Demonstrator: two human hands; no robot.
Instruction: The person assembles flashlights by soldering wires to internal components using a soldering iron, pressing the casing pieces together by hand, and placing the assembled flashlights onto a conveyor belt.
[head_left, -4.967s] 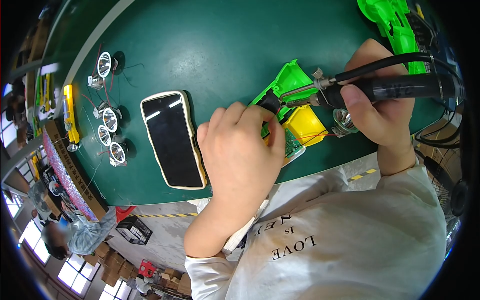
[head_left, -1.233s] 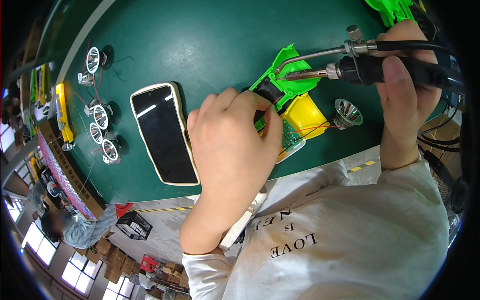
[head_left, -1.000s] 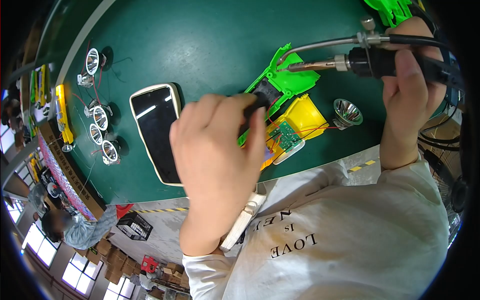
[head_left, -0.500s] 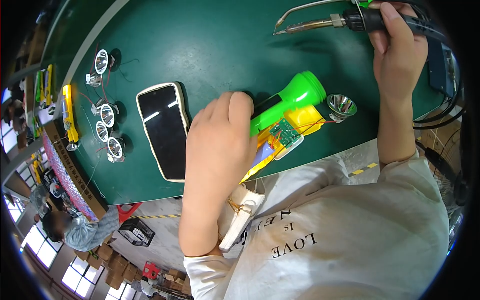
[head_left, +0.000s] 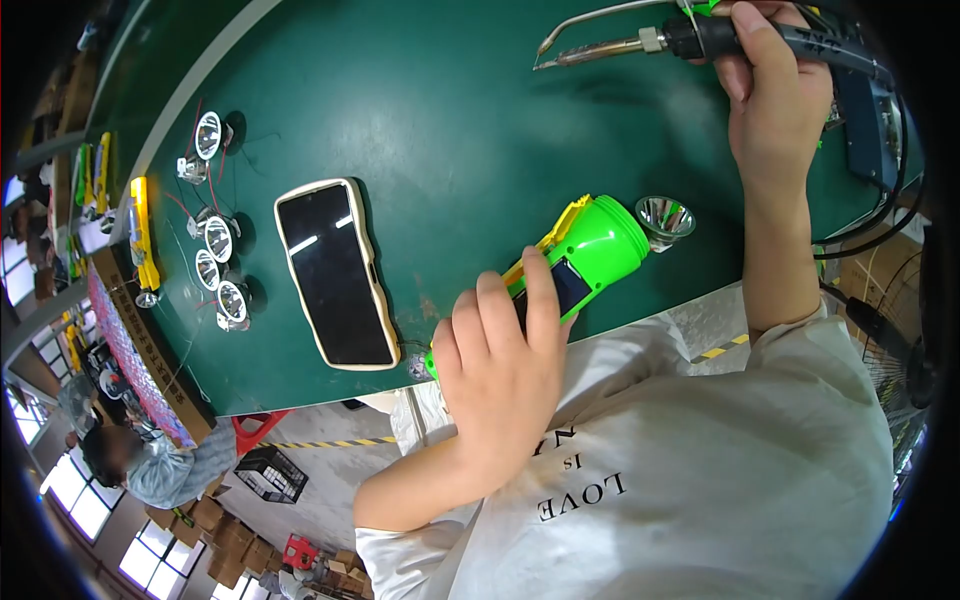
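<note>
My left hand (head_left: 505, 370) is wrapped over a green flashlight housing (head_left: 607, 240) near the table's front edge. The housing shows its outer side and a dark panel, with a strip of the yellow half (head_left: 567, 222) behind it. A loose reflector (head_left: 665, 222) stands beside the housing's round end. At the upper right my right hand (head_left: 775, 100) is closed around a black soldering iron (head_left: 690, 40), whose metal tip points left above the table, away from the housing. The circuit board is hidden.
A phone (head_left: 337, 275) lies left of my left hand. Several wired reflectors (head_left: 218, 238) and a yellow flashlight (head_left: 143, 235) are farther left, near a cardboard box (head_left: 150, 350). A blue soldering station (head_left: 872, 130) and cables are at the right. A seated person (head_left: 160, 465) is at lower left.
The green half has been turned from inside up to outside up and now covers the yellow half and board. My right hand has drawn the iron up and left, away from the housing.
</note>
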